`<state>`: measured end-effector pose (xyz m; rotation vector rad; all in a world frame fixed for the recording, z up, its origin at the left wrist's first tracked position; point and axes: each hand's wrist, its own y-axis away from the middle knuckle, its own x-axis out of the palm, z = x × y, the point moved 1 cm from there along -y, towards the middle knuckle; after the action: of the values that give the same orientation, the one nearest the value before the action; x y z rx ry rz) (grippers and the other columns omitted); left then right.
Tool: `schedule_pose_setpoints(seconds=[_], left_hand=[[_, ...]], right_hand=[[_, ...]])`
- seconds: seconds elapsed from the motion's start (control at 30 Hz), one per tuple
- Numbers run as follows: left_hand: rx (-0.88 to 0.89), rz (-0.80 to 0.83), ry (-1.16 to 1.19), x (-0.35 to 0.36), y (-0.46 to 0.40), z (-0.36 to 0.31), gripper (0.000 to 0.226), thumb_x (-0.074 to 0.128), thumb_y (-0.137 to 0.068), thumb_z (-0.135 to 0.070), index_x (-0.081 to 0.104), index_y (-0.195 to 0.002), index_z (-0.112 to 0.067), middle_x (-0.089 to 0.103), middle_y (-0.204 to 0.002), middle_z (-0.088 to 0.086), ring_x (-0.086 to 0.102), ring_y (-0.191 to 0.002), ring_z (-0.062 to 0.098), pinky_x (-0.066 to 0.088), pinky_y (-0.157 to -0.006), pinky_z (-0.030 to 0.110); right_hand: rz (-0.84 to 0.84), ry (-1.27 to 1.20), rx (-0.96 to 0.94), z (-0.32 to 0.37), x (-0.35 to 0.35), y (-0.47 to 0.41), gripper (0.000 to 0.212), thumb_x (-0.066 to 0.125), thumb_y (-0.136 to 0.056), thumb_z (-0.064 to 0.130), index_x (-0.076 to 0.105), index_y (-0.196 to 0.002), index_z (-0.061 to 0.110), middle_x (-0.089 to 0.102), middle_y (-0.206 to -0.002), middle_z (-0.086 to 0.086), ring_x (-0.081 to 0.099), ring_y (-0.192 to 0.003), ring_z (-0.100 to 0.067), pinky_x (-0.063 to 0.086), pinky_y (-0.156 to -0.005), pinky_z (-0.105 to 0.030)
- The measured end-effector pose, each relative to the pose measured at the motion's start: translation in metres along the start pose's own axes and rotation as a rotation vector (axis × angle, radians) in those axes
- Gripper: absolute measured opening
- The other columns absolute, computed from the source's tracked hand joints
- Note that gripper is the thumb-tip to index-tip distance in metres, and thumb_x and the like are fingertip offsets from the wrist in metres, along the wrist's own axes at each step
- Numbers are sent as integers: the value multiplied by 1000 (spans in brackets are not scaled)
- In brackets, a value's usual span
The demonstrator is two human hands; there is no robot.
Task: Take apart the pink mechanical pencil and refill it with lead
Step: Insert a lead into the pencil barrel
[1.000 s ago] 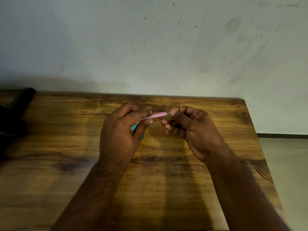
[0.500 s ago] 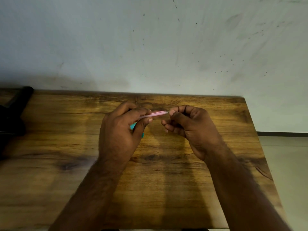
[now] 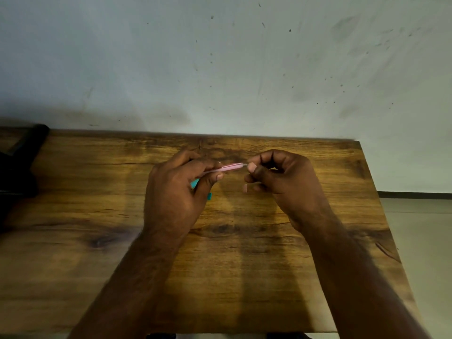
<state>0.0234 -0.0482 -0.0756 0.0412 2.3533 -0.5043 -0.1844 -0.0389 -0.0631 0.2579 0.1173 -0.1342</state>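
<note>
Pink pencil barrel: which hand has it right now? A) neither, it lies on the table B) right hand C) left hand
C: the left hand grips the pink pencil barrel, while the right hand pinches at its open end above the wooden table.

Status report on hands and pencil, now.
Left hand grips slim pink mechanical pencil over wooden table. Right hand pinches at its tip. Small teal object behind left hand.

No readable text, labels, brands or numbers anywhere in frame; nothing legible on what I'm holding either.
</note>
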Motion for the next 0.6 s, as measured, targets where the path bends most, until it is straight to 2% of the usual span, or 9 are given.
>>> schedule_pose_setpoints(seconds=[0.1, 0.13, 0.17, 0.23, 0.27, 0.37, 0.5, 0.6], left_hand=[[-21, -1, -6, -1, -1, 1, 24, 74, -90, -33, 79, -109, -18, 70, -102, -4, 67, -89, 20, 55, -75, 52], [-26, 0, -8, -1, -1, 0, 23, 75, -90, -31, 79, -109, -19, 70, -102, -4, 66, -89, 20, 55, -75, 51], [-30, 2, -12, -2, -1, 0, 23, 76, -90, -30, 79, -109, -19, 70, -102, -4, 66, -89, 20, 55, -75, 51], [-40, 2, -31, -2, -1, -1, 24, 76, -89, -31, 79, -110, -19, 69, -103, -4, 66, -90, 19, 55, -76, 50], [-48, 1, -40, -2, -1, -2, 24, 76, -89, -31, 79, -110, -20, 69, -103, -4, 65, -91, 19, 55, -77, 50], [-66, -9, -32, -2, -1, -2, 23, 78, -88, -30, 79, -109, -22, 69, -104, -5, 66, -93, 19, 55, -78, 50], [-68, 1, -7, -1, 0, 0, 23, 78, -88, -30, 79, -109, -21, 70, -105, -4, 67, -94, 20, 55, -79, 51], [-55, 5, -22, -1, -1, 1, 22, 78, -88, -30, 79, -109, -21, 69, -104, -4, 67, -93, 21, 55, -79, 51]], right_hand=[[-137, 321, -67, -7, -7, -4, 7, 79, -91, 19, 78, -89, 26, 76, -81, 7, 73, -77, -8, 57, -66, -27], [-139, 436, -78, -10, -7, -4, 5, 80, -89, 24, 78, -88, 29, 75, -80, 14, 71, -77, -3, 56, -68, -25], [-121, 534, -82, -13, -5, -3, 4, 81, -88, 29, 78, -87, 32, 72, -77, 21, 68, -76, 2, 53, -66, -17], [-78, 684, -83, -14, 0, -1, 8, 83, -85, 38, 78, -89, 35, 67, -74, 27, 63, -72, 7, 40, -58, -6], [-66, 739, -86, -15, 3, 0, 12, 83, -84, 41, 79, -93, 35, 69, -79, 24, 63, -74, 5, 38, -59, -7], [-54, 818, -93, -15, 9, 0, 16, 83, -84, 40, 80, -99, 33, 77, -96, 12, 69, -86, -8, 45, -68, -19], [-62, 862, -121, -11, 13, 3, 13, 79, -88, 30, 80, -101, 29, 79, -98, 4, 73, -90, -17, 56, -79, -28], [-64, 902, -142, -12, 18, 5, 20, 71, -89, 24, 79, -107, 27, 79, -100, -1, 73, -91, -23, 60, -81, -35]])
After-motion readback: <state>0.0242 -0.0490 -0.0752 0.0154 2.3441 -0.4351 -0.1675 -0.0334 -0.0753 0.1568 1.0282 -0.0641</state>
